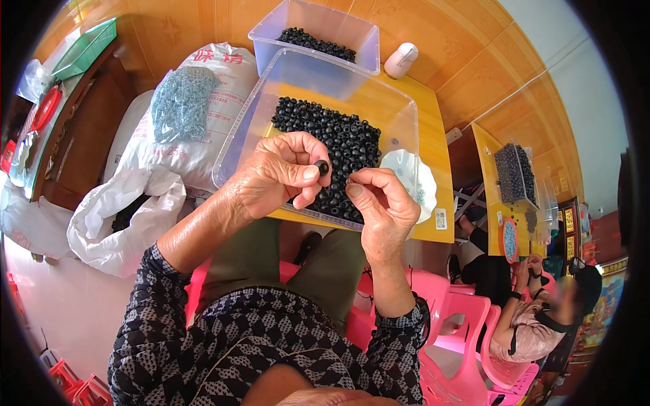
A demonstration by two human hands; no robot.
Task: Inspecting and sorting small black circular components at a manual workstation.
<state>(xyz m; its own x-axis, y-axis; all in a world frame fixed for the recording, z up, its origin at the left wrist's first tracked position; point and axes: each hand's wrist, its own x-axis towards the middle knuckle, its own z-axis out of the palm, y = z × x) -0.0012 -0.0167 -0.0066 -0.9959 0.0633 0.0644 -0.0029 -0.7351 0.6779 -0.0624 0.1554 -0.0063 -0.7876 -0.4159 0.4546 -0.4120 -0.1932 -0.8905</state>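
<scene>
My left hand (277,174) pinches a small round black piece with a hole (321,166) between thumb and forefinger. Close by on the right, my right hand (387,211) has its thumb and forefinger pressed together; whatever is between them is too small to make out. The two hands are a little apart, above the near part of a clear plastic bin (298,80). A heap of black pieces of the same sort (325,122) lies in that bin. Partly behind my right hand stands a white scalloped dish (399,161) with small pale bits in it.
Behind stand another bin (369,46) of black pieces and a white bottle (402,59) on the yellow table (437,196). White sacks (230,74) bearing a bag of pale blue bits (179,108), and an open white bag (91,220), are left. Another person (531,325) sits right, near pink chairs (450,369).
</scene>
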